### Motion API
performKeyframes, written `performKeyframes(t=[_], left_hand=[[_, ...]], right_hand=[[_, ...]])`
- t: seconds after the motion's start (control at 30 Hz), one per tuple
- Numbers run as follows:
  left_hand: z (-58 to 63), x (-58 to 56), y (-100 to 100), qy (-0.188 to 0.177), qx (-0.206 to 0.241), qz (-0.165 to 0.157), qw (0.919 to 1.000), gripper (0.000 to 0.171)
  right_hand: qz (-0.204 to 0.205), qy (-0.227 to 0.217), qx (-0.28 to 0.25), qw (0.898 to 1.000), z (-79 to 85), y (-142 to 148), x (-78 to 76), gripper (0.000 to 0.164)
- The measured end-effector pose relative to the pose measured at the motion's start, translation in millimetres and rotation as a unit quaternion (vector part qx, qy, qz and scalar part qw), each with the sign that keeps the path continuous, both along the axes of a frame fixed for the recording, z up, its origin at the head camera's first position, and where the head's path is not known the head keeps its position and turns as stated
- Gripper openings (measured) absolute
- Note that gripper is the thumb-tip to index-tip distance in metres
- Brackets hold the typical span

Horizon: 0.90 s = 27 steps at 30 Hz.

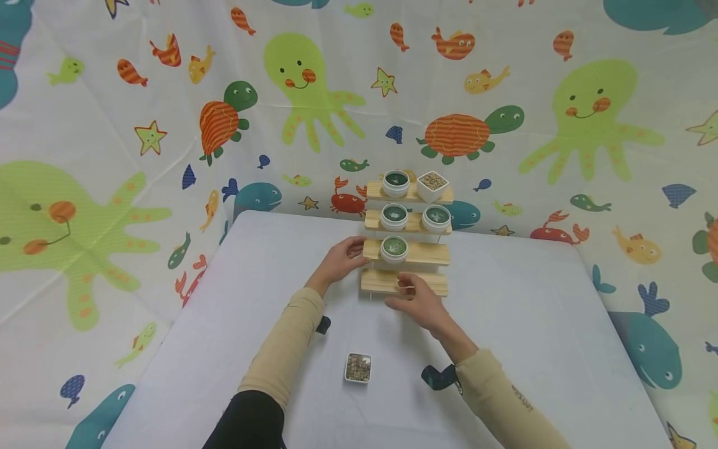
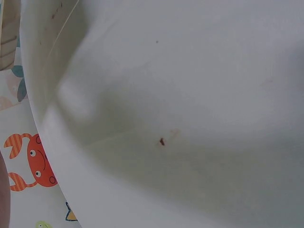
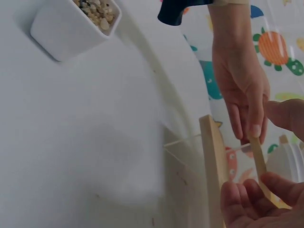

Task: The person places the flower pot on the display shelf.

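A tiered wooden stand [image 1: 429,252] with four light boards stands at the back of the table. My left hand [image 1: 340,260] grips the left end of its second-lowest board; in the right wrist view, the left thumb [image 3: 255,114] lies against that board's end. My right hand [image 1: 422,304] is over the front of the lowest board [image 1: 378,282], thumb and fingers spread apart with nothing between them. Beside the left hand, a round white bowl of green material [image 1: 394,248] sits on the gripped board. The left wrist view shows mostly white cloth and a sliver of wood [image 2: 7,38].
Higher boards carry round bowls with dark green contents [image 1: 394,215] [image 1: 437,217] [image 1: 396,183] and a square white pot of pale pebbles [image 1: 432,185]. Nearer me, a square pot of mixed gravel [image 1: 358,368] stands between my forearms. A sea-animal curtain [image 1: 348,93] hangs right behind the table.
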State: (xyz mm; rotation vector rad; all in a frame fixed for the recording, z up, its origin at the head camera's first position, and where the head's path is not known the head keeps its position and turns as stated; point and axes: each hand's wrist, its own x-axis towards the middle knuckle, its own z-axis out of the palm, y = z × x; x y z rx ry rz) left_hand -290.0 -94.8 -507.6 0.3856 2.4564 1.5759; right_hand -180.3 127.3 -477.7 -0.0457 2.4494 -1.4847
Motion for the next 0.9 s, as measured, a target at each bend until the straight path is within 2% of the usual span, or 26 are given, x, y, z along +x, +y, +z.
performKeyframes(t=[0.67,0.9], left_hand=[[-1.1,1.3,0,0.000,0.014,0.002,0.9999,0.061],[-1.0,0.1,-1,0.006,0.018,-0.001,0.9998,0.060]], right_hand=[[0.086,-0.005,-0.038,0.996,-25.3,-8,25.1,0.069],[0.111,-0.014,-0.053,0.992,-27.2,-10,35.7,0.071]])
